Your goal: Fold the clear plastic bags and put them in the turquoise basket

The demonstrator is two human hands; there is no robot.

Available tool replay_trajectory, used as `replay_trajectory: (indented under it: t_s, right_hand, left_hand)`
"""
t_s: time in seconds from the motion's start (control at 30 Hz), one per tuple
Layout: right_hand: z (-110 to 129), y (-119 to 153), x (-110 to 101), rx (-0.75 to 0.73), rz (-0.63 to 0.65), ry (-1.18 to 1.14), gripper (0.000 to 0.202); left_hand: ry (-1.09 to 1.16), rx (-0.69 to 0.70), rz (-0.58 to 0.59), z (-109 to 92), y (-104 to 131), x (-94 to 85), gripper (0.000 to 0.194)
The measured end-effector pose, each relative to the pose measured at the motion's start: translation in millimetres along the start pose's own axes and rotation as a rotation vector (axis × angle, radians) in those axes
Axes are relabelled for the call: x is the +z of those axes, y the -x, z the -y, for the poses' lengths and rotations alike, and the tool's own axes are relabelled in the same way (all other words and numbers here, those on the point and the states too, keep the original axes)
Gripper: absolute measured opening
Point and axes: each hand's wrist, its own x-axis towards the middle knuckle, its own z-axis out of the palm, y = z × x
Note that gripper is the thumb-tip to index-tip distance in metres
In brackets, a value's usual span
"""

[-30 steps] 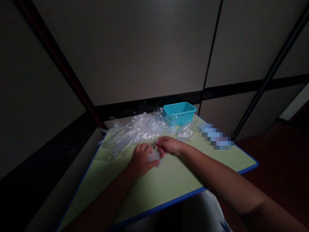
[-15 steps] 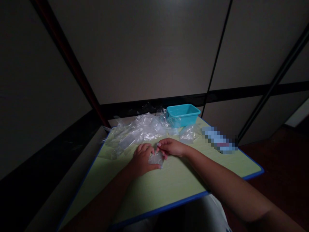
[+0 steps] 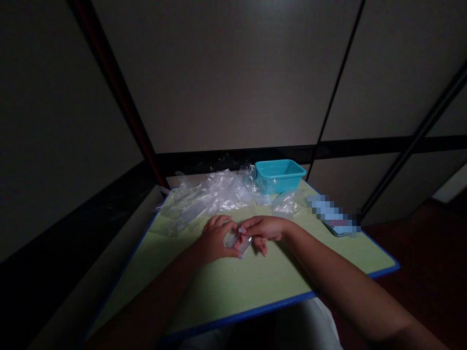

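A small clear plastic bag point(image 3: 230, 239) is between my two hands, low over the middle of the table. My left hand point(image 3: 216, 240) curls around it from the left, thumb on the near edge and fingers on the far side. From the right, my right hand point(image 3: 264, 229) pinches the bag between thumb and index finger, its other fingers spread below. Part of the bag is hidden by the fingers, and I cannot make out whether anything is in it. Just beyond lies a heap of crumpled clear plastic bags point(image 3: 222, 192).
The pale green table point(image 3: 255, 287) has a blue edge. At its back stands a turquoise basket point(image 3: 282, 183), with another clear bag point(image 3: 286, 205) in front. A blurred-out blue object point(image 3: 333, 216) lies at the right edge. Dark-trimmed panels point(image 3: 233, 97) rise behind the table.
My right hand has turned and its lower fingers have spread out, while its pinch shifted slightly down on the bag. My left hand stays nearly in place. The view has shifted a little.
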Motion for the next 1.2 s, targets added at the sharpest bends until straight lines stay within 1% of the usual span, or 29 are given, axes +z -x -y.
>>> replay_trajectory:
  t_s: [0.1, 0.23, 0.3, 0.4, 0.5, 0.67, 0.77, 0.97, 1.07, 1.2]
  right_hand:
    - [2.7, 7.6, -0.9, 0.005, 0.024, 0.089, 0.036]
    - [2.3, 11.0, -2.7, 0.060, 0.097, 0.174, 0.040]
    - [0.6, 8.2, -2.3, 0.071, 0.099, 0.184, 0.039]
    - [-1.0, 2.6, 0.7, 0.064, 0.054, 0.173, 0.035]
    - [-0.9, -0.4, 4.9, 0.057, 0.038, 0.177, 0.030]
    - [-0.5, -1.0, 9.2, 0.045, 0.046, 0.221, 0.023]
    - [0.4, -1.5, 10.5, 0.055, 0.077, 0.243, 0.027]
    - [8.9, 6.6, 12.8, 0.116, 0.155, 0.348, 0.046]
    - [14.1, 14.1, 12.9, 0.151, 0.153, 0.391, 0.051]
    - [17.9, 20.0, 10.2, 0.185, 0.110, 0.400, 0.050]
  left_hand:
    - [0.022, 0.013, 0.002, 1.5, 0.3, -0.9, 0.061]
    - [0.047, 0.047, -0.004, 3.6, 0.6, 0.0, 0.060]
    - [0.052, 0.048, -0.005, 3.5, 0.6, 0.2, 0.061]
    - [0.065, 0.028, -0.001, 1.8, 0.6, -0.6, 0.065]
    - [0.076, 0.023, -0.004, 0.2, 0.4, -1.5, 0.065]
    - [0.061, 0.021, 0.007, 0.4, 0.2, -1.3, 0.067]
    - [0.057, 0.037, 0.012, 1.3, 0.0, -1.1, 0.067]
    - [0.067, 0.051, -0.010, 2.9, 1.3, -0.1, 0.061]
    - [0.078, 0.052, -0.031, 2.4, 2.5, 0.0, 0.050]
    - [0.060, 0.037, -0.046, 0.2, 3.2, -2.9, 0.033]
